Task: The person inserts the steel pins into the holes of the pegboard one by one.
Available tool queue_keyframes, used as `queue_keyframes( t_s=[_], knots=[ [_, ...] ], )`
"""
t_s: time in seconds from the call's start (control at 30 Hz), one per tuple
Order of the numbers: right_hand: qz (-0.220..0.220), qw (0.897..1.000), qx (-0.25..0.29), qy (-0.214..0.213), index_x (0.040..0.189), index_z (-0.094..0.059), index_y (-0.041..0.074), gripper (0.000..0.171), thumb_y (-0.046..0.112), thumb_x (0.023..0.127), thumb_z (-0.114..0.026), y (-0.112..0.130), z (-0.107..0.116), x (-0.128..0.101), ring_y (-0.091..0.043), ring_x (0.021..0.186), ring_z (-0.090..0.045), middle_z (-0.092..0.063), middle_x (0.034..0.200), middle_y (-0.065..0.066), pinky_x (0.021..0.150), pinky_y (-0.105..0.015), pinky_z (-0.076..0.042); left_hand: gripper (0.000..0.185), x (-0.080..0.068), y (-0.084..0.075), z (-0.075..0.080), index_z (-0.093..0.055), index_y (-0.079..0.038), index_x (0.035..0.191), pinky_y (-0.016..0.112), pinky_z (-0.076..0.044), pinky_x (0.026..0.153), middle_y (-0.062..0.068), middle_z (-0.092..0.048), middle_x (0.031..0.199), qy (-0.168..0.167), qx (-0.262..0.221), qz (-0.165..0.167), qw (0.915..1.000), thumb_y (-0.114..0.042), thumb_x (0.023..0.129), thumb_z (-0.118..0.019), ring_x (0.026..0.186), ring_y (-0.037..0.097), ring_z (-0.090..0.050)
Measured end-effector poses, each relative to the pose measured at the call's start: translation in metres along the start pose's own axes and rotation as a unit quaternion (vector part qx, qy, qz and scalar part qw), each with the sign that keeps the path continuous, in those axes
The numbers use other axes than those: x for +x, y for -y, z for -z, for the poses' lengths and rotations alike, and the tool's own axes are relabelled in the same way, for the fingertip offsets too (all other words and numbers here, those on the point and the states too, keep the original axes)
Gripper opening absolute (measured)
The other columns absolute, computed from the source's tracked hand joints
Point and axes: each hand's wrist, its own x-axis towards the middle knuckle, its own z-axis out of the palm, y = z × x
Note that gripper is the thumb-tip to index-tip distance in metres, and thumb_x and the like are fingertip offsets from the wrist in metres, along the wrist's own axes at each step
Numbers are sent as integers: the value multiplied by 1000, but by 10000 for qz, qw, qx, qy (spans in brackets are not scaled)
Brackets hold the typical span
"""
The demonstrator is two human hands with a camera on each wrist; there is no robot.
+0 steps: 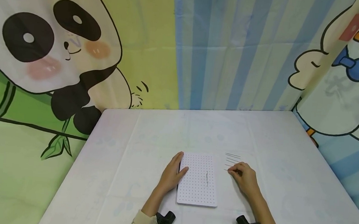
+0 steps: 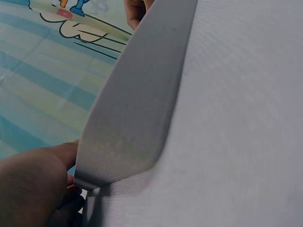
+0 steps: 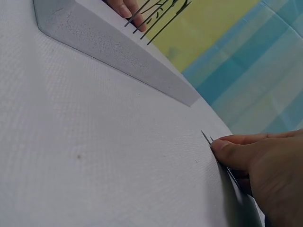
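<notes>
A white pegboard (image 1: 193, 197) with rows of small holes lies on the table. My left hand (image 1: 170, 174) holds its left edge, thumb over the top surface and fingers along the side. Several thin dark needles (image 3: 161, 29) stand upright in the board. To the right of the board, my right hand (image 1: 244, 177) pinches a thin needle (image 3: 206, 137) between thumb and forefinger, close to the table surface. A row of loose needles (image 1: 233, 155) lies just beyond that hand. Whether the pinched needle still touches the table, I cannot tell.
A white cloth covers the table (image 1: 122, 192). Behind it hangs a curtain (image 1: 222, 52) with stripes and a printed panda. Each wrist wears a black device (image 1: 165, 219).
</notes>
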Motion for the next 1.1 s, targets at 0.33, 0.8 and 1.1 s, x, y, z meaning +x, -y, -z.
queue_keyframes(
  t_s=[0.33,0.8,1.1],
  knots=[
    [-21,9999,-48,118,78,-67,9,11,1,75,-74,3,0,0,-12,74,-52,-59,79,3,61,-24,-46,63,1,-1,0,-29,-5,144,41,-26,108,11,-30,147,15,-35,26,10000,-29,92,-56,134,26,-29],
    [-749,9574,2776,259,92,-62,0,10,8,88,-62,36,-16,11,-20,69,-60,-63,80,-13,61,-25,-52,64,1,1,-1,-28,-5,144,41,-25,108,11,-29,148,42,-67,56,10000,-30,92,-57,134,26,-28],
    [45,9373,3451,494,89,-58,-14,11,-14,79,-63,69,-15,18,-27,76,-63,-59,84,-25,66,-26,-55,64,2,0,1,-29,-4,144,41,-26,108,13,-30,147,29,-24,20,10000,-30,92,-57,134,26,-28]
  ],
)
